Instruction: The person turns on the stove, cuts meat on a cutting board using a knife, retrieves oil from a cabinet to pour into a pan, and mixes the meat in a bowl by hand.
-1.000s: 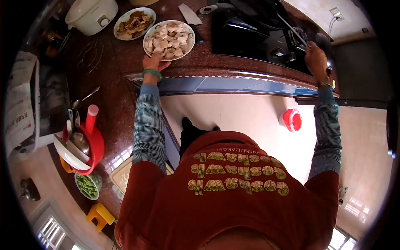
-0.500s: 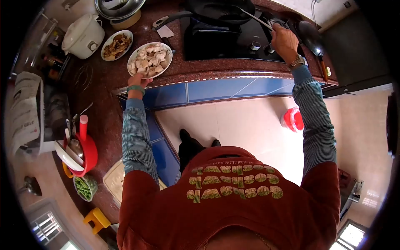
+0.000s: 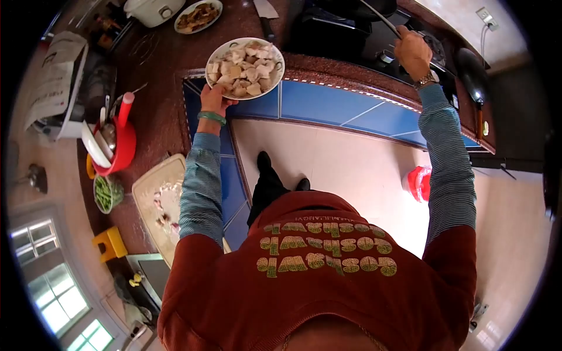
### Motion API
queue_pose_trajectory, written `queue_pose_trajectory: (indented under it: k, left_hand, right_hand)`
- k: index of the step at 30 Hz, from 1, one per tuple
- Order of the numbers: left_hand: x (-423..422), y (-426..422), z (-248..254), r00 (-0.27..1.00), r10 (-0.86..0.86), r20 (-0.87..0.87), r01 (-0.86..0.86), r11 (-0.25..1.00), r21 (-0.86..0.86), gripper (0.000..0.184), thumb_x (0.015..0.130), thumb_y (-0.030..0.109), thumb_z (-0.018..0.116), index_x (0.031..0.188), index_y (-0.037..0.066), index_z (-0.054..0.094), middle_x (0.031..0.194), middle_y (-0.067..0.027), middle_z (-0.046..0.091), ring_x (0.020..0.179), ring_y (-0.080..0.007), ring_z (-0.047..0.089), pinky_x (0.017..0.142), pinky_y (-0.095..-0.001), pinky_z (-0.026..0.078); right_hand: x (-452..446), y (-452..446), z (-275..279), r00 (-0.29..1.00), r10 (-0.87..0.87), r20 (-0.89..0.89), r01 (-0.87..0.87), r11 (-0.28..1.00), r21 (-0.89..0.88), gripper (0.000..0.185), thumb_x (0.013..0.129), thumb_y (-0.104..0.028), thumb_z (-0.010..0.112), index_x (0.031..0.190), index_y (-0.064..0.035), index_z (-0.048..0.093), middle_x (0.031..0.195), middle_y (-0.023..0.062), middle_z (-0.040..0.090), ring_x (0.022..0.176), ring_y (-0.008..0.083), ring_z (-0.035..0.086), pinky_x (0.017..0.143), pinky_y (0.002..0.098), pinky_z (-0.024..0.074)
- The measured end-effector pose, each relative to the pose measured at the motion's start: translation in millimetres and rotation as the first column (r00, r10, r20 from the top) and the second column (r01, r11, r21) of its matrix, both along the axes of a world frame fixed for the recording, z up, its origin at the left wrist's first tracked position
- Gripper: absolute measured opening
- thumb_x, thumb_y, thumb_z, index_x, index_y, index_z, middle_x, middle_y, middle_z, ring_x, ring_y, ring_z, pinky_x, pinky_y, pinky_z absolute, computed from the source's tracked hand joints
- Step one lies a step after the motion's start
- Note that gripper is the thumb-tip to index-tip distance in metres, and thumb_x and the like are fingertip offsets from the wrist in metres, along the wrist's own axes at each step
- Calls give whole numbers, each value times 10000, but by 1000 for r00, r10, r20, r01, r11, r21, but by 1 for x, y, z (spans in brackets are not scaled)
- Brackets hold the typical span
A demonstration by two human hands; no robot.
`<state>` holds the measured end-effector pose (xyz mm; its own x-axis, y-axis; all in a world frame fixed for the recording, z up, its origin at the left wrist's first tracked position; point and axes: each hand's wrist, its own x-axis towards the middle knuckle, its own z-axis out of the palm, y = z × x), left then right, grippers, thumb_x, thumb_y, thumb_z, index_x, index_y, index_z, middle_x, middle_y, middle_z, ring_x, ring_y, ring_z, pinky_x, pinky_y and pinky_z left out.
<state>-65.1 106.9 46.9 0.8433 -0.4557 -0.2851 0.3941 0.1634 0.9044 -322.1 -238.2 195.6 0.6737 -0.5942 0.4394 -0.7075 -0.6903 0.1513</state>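
My left hand [image 3: 215, 100] grips the near edge of a white plate [image 3: 277, 76], its fingers tucked beneath. Pale chunks of meat [image 3: 244, 69] are heaped on the plate, which is held at the counter's front edge. My right hand [image 3: 413, 54] is closed around the long thin handle of a cooking utensil [image 3: 380, 16]. That handle reaches toward a dark frying pan [image 3: 354, 8] on the black cooktop [image 3: 328, 36]. The pan is largely cut off at the top of the view, and the utensil's working end cannot be seen.
A cleaver [image 3: 267, 9] and a plate of brown food [image 3: 218, 10] lie behind the meat. At left are a red basin [image 3: 130, 149] with utensils, green beans [image 3: 105, 193] and a cutting board [image 3: 146, 190]. Another pan [image 3: 470, 70] is at right; a red bin [image 3: 418, 182] stands on the floor.
The plate of meat has come up off the counter and looks larger, held in my left hand. The view has tilted down, so the pan is more cut off. My right hand keeps the utensil.
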Motion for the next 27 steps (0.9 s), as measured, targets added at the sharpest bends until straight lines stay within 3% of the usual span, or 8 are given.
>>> queue_pose_trajectory:
  k: [7,13,16,17,20,23,24,27]
  left_hand:
    - [-45,22,34,1000,26,9,-26,999,-21,305,719,3,425,1021,-25,457,761,-145,589,376,-177,500,362,-297,503]
    - [-69,44,49,999,47,6,-46,999,-14,289,714,-2,422,1001,-28,450,754,-153,579,396,-210,514,363,-304,496]
    - [-90,58,57,998,65,15,-65,997,-30,225,776,43,434,989,-28,452,711,-153,576,447,-230,554,362,-286,474]
    - [-99,62,58,995,102,12,-102,994,-25,225,776,43,434,989,-28,452,711,-153,576,447,-230,554,362,-286,474]
    - [-117,86,54,994,74,78,-71,997,-33,280,742,14,411,1019,-23,430,787,-162,584,484,-237,575,371,-271,479]
    - [-144,111,48,977,186,105,-179,981,-77,358,806,79,385,1152,-7,414,886,-141,597,611,-213,623,429,-267,517]
    - [-147,127,46,982,110,156,-105,994,-39,390,832,113,383,1208,7,384,931,-138,595,652,-212,636,469,-282,544]
    - [-173,161,47,955,255,155,-243,966,-90,401,851,134,390,1236,24,363,972,-127,590,682,-205,637,471,-269,537]
  right_hand:
    - [-3,2,-9,992,123,36,-124,992,29,313,779,-183,554,1091,-187,548,929,136,617,854,344,584,714,440,476]
    - [0,22,-8,953,239,185,-166,926,-340,251,772,-261,574,994,-146,598,825,121,600,751,334,589,638,432,487]
    - [28,70,1,598,659,457,-615,743,-265,247,797,-307,583,922,-101,638,882,108,610,775,295,594,664,361,487]
    - [40,103,-6,551,642,533,-679,716,-160,263,803,-323,579,931,-99,634,913,95,616,813,284,595,691,355,489]
    - [72,189,-40,410,762,501,-877,481,-15,510,810,-449,544,1208,-135,485,1183,236,447,1071,383,449,863,459,411]
    - [93,260,-57,304,800,518,-943,329,45,531,811,-443,543,1257,-174,440,1242,252,384,1116,443,377,946,478,330]
    - [99,279,-69,311,827,469,-938,346,12,573,795,-523,505,1250,-181,447,1225,247,389,1099,448,371,938,518,301]
    - [107,332,-88,226,881,415,-965,259,-25,663,743,-658,454,1218,-197,488,1226,209,392,1076,428,354,890,578,265]
